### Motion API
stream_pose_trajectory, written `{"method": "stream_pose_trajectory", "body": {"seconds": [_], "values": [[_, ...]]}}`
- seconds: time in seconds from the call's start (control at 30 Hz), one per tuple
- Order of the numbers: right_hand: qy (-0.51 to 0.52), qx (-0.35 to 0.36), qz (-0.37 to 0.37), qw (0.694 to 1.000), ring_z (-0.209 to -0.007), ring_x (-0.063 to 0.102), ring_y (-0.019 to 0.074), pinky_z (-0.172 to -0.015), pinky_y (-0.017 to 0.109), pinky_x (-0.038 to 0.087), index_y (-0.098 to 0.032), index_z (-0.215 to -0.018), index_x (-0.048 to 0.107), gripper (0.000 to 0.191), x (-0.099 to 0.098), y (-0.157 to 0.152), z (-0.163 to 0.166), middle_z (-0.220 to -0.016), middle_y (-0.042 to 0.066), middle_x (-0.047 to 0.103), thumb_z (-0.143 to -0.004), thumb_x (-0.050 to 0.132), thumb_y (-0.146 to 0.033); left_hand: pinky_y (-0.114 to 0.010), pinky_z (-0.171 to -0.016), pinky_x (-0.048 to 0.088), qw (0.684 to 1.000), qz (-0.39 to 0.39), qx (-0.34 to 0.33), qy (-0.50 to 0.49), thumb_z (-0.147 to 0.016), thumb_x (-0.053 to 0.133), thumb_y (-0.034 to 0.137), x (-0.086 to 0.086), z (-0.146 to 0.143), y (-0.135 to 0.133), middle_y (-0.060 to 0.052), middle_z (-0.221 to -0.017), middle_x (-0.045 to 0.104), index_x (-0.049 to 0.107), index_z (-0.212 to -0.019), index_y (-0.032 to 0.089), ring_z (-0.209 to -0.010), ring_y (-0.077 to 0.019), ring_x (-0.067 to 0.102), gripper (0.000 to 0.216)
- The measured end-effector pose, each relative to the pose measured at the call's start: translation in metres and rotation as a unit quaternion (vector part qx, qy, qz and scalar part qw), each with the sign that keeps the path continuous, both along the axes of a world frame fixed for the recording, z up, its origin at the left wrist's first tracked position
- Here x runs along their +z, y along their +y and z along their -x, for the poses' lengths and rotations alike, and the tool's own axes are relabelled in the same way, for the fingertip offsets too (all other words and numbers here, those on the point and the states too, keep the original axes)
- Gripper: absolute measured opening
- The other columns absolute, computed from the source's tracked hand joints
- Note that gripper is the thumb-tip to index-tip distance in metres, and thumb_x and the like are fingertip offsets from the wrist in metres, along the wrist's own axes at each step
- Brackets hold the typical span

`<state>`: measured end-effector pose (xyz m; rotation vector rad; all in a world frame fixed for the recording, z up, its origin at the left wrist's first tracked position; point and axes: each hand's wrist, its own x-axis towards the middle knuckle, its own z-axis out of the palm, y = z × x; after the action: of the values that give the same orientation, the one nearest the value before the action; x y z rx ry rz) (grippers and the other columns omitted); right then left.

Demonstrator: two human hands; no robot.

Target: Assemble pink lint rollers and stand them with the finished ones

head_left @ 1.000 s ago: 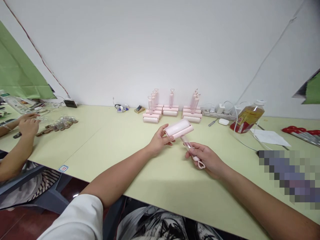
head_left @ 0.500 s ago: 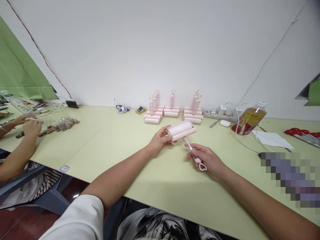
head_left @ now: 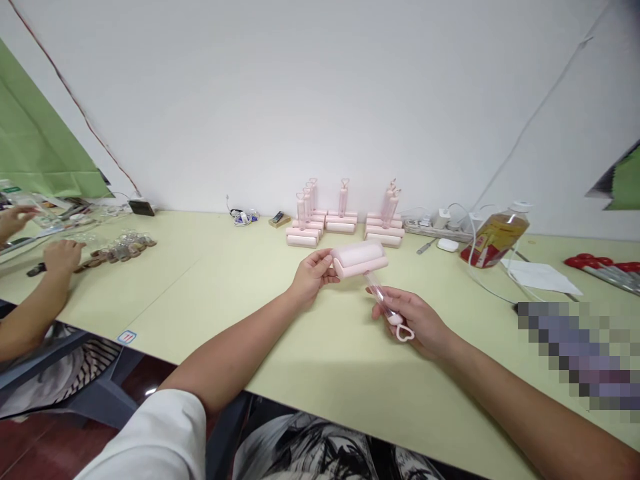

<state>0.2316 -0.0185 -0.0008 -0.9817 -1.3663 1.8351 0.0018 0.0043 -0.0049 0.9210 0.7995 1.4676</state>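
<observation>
the left hand [head_left: 309, 277] had its thumb and fingers closed on the near end of a pale pink plastic roller with a white cylinder [head_left: 360, 259], and the right hand [head_left: 413, 315] was wrapped around its clear tubular handle [head_left: 380, 293]. the roller thus hung between the two hands, above the pale green table [head_left: 200, 287], its handle slanting down into the right hand. whether the handle was fully seated could not be told.

handling it well seemed to call for a firm but gentle right-hand wrap, the left hand steadying only the end of the head, and any push or twist kept in line with the handle.

one roller was in the hands. ahead of them stood at least six similar pink rollers [head_left: 341, 222]: three before the left hand, one between the hands, at least two before the right, overlap hiding the exact count. right of the right hand were one amber-filled plastic bottle [head_left: 493, 240], one small white rounded case [head_left: 447, 245] and one white paper sheet [head_left: 533, 275].
</observation>
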Motion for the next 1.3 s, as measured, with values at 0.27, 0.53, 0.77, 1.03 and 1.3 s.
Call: {"method": "stream_pose_trajectory", "body": {"seconds": [0.27,0.53,0.77,1.03,1.3], "values": [[-0.003,-0.014,-0.008,1.000,-0.040,0.042,0.0060,-0.035,0.019,0.029,-0.016,-0.111,0.061,0.046,0.002,-0.002,0.001,-0.072,0.003,0.065,-0.076,0.070,-0.044,-0.025,-0.056,0.052,0.997,0.005,-0.034,0.070,-0.069,0.077,0.046,0.003,-0.002,-0.006,-0.004,-0.081,0.069,0.053,-0.119,0.018,-0.064,-0.0163,0.069,0.062],[-0.029,-0.027,-0.030,0.999,-0.042,0.039,0.0064,-0.036,0.020,0.030,-0.016,-0.111,0.061,0.049,0.004,-0.004,0.002,-0.072,0.003,0.065,-0.074,0.070,-0.048,-0.022,-0.052,0.050,0.990,0.010,-0.056,0.126,-0.075,0.069,0.051,0.001,-0.004,-0.009,-0.006,-0.085,0.069,0.050,-0.120,0.020,-0.064,-0.0175,0.071,0.058],[-0.050,-0.018,-0.046,0.998,-0.044,0.037,0.0066,-0.036,0.019,0.032,-0.018,-0.104,0.062,0.042,0.001,-0.003,0.004,-0.074,0.002,0.064,-0.075,0.069,-0.048,-0.021,-0.048,0.049,0.992,0.023,-0.057,0.110,-0.077,0.066,0.052,0.001,-0.004,-0.009,-0.002,-0.084,0.065,0.048,-0.119,0.022,-0.059,-0.0159,0.069,0.055],[-0.052,-0.008,-0.048,0.997,-0.046,0.037,0.0068,-0.037,0.020,0.035,-0.018,-0.118,0.059,0.055,0.000,-0.005,0.004,-0.074,0.002,0.062,-0.074,0.070,-0.049,-0.022,-0.049,0.051,0.993,0.017,-0.058,0.104,-0.078,0.064,0.045,0.001,-0.002,-0.007,-0.001,-0.082,0.064,0.047,-0.120,0.024,-0.063,-0.0173,0.070,0.050],[-0.058,-0.016,-0.041,0.997,-0.046,0.036,0.0066,-0.036,0.020,0.033,-0.018,-0.109,0.062,0.048,0.001,-0.006,0.005,-0.074,0.002,0.062,-0.073,0.071,-0.049,-0.022,-0.047,0.049,0.990,0.039,-0.033,0.129,-0.077,0.063,0.045,0.005,-0.005,-0.009,0.000,-0.074,0.063,0.052,-0.102,0.020,-0.059,-0.0166,0.068,0.037]]}}
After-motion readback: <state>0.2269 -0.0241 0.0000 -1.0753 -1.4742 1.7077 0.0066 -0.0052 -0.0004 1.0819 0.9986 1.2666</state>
